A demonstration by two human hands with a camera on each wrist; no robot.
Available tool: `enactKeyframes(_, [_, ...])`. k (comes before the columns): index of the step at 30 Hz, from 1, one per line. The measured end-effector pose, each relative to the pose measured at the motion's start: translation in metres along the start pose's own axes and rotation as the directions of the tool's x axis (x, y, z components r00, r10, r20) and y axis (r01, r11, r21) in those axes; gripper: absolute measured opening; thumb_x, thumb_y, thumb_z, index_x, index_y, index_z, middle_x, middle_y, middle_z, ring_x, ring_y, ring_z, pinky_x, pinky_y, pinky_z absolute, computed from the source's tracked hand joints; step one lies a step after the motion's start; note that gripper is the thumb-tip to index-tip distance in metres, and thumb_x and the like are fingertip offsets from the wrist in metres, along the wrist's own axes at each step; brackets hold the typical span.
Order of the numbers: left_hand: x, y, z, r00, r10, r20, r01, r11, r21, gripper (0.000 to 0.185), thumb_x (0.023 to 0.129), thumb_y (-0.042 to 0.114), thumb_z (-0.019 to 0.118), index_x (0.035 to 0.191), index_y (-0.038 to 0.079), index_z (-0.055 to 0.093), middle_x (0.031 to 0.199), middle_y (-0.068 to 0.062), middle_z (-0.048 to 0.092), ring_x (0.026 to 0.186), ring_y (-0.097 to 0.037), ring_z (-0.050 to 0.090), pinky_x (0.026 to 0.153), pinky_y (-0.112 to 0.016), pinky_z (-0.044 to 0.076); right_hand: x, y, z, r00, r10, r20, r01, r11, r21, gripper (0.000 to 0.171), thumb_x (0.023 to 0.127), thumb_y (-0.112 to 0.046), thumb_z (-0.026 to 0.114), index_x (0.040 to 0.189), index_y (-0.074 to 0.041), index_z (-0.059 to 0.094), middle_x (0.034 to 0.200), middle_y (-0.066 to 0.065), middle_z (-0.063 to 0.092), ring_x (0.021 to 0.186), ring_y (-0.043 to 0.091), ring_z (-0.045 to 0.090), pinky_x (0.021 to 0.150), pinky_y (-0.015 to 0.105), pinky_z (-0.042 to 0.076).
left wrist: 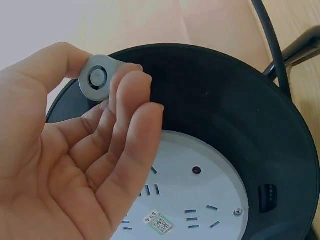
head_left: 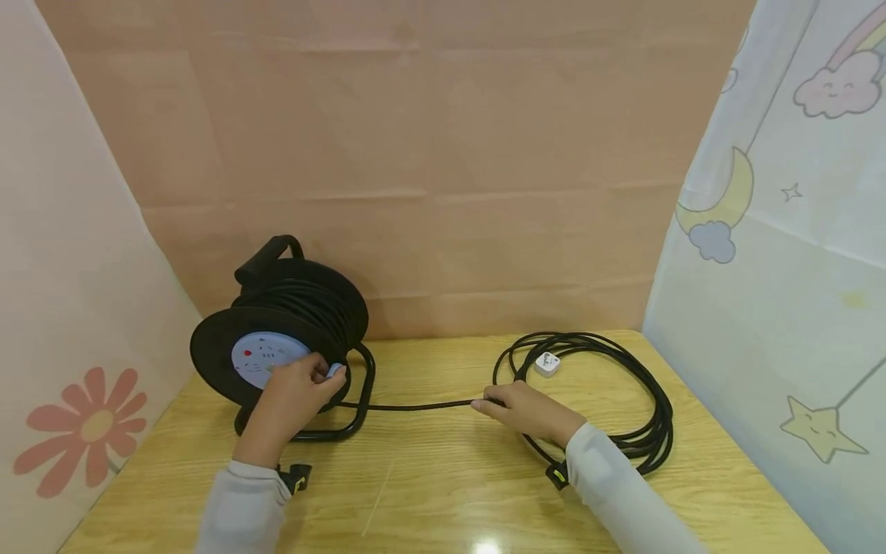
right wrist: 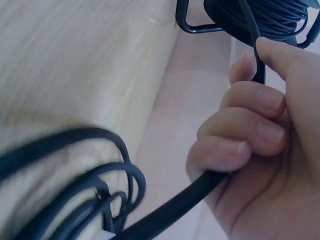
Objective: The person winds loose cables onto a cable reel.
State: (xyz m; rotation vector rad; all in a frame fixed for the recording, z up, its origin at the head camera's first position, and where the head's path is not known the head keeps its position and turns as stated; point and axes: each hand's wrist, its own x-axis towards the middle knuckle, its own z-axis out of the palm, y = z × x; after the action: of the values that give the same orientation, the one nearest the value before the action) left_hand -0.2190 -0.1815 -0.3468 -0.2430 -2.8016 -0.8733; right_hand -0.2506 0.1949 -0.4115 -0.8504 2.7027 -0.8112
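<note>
A black cable reel (head_left: 213, 355) with a pale socket face (left wrist: 210, 175) stands on its tubular frame at the left, several turns of cable wound on it. At the edge of its front disc, my left hand (head_left: 291, 394) pinches a round grey knob (left wrist: 97, 77) between thumb and fingers. A black cable (head_left: 422, 407) runs from the reel to the right, close above the table. Around this cable my right hand (head_left: 529, 413) curls its fingers, with the thumb laid along it in the right wrist view. Beyond that hand lies a loose coil of cable (head_left: 661, 408).
A white plug (head_left: 547, 364) lies inside the loose coil. The wooden table (head_left: 429, 492) meets a tan backdrop (head_left: 429, 231) behind and printed side panels at left and right. A black handle (head_left: 259, 261) rises from the reel's top.
</note>
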Motion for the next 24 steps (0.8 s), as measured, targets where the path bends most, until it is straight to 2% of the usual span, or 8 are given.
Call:
enactKeyframes(7, [0.001,0.001,0.0,1.0,-0.006,-0.002,0.006,1.0,-0.013,0.03,0.098,0.036,0.062,0.086,0.009,0.06,0.068,-0.001,0.052,0.06,-0.017,0.05,0.056,-0.033,0.041,-0.014,-0.002,-0.009,1.0,0.006,0.028,-0.005,0.999,-0.038,0.047,0.105,-0.052,0.044,0.103,-0.011,0.067,0.075,-0.004,0.057,0.063,0.008,0.051,0.064,0.034,0.049])
enactKeyframes(9, [0.001,0.001,0.0,1.0,-0.002,-0.006,0.002,1.0,-0.017,0.029,0.098,0.035,0.062,0.086,0.009,0.06,0.068,-0.001,0.052,0.06,-0.017,0.05,0.056,-0.032,0.04,-0.021,0.001,-0.011,0.999,0.028,0.035,-0.026,0.999,-0.042,0.05,0.104,-0.053,0.043,0.114,-0.01,0.068,0.091,-0.001,0.067,0.077,0.011,0.062,0.074,0.038,0.053])
enactKeyframes(11, [0.0,0.001,0.001,1.0,0.003,-0.01,-0.003,1.0,-0.017,0.029,0.098,0.035,0.062,0.086,0.009,0.06,0.068,-0.001,0.052,0.06,-0.017,0.05,0.056,-0.032,0.04,-0.03,0.006,-0.014,0.998,0.049,0.04,-0.048,0.998,-0.037,0.051,0.105,-0.053,0.043,0.121,-0.01,0.067,0.101,0.003,0.07,0.087,0.015,0.065,0.08,0.043,0.054])
enactKeyframes(14, [-0.001,0.0,0.002,1.0,0.007,-0.018,-0.008,1.0,-0.017,0.029,0.098,0.034,0.062,0.085,0.009,0.059,0.067,-0.001,0.052,0.06,-0.017,0.05,0.057,-0.032,0.04,-0.043,0.021,-0.019,0.997,0.073,0.029,-0.071,0.996,-0.044,0.049,0.105,-0.052,0.042,0.117,-0.012,0.068,0.091,-0.002,0.067,0.082,0.013,0.063,0.077,0.039,0.052])
enactKeyframes(17, [-0.001,-0.002,0.005,0.999,0.011,-0.033,-0.011,1.0,-0.026,0.028,0.098,0.033,0.062,0.085,0.009,0.059,0.066,0.0,0.051,0.059,-0.017,0.05,0.056,-0.032,0.04,-0.059,0.036,-0.026,0.995,0.097,0.015,-0.096,0.994,-0.049,0.045,0.106,-0.05,0.041,0.098,-0.014,0.066,0.071,-0.007,0.051,0.063,0.008,0.05,0.064,0.033,0.045])
enactKeyframes(20, [-0.001,-0.004,0.007,0.999,0.014,-0.046,-0.016,0.999,-0.038,0.027,0.097,0.033,0.063,0.085,0.009,0.059,0.065,0.0,0.051,0.058,-0.017,0.049,0.056,-0.032,0.04,-0.076,0.048,-0.033,0.989,0.144,-0.019,-0.145,0.987,-0.076,0.047,0.106,-0.05,0.042,0.084,-0.013,0.06,0.064,-0.007,0.043,0.054,0.007,0.04,0.058,0.029,0.04])
enactKeyframes(23, [-0.002,-0.005,0.009,0.998,0.019,-0.056,-0.022,0.999,-0.045,0.027,0.097,0.033,0.063,0.084,0.009,0.059,0.065,0.0,0.051,0.058,-0.016,0.049,0.055,-0.032,0.041,-0.09,0.054,-0.039,0.981,0.186,-0.044,-0.19,0.976,-0.104,0.048,0.105,-0.051,0.044,0.081,-0.012,0.059,0.062,-0.005,0.043,0.052,0.009,0.038,0.055,0.03,0.039])
enactKeyframes(24, [-0.002,-0.005,0.009,0.998,0.017,-0.059,-0.02,0.999,-0.046,0.027,0.097,0.033,0.064,0.084,0.01,0.059,0.064,0.001,0.051,0.058,-0.016,0.049,0.055,-0.032,0.041,-0.092,0.055,-0.041,0.98,0.193,-0.055,-0.199,0.973,-0.119,0.048,0.104,-0.052,0.045,0.084,-0.012,0.063,0.065,-0.006,0.049,0.055,0.008,0.043,0.058,0.032,0.044])
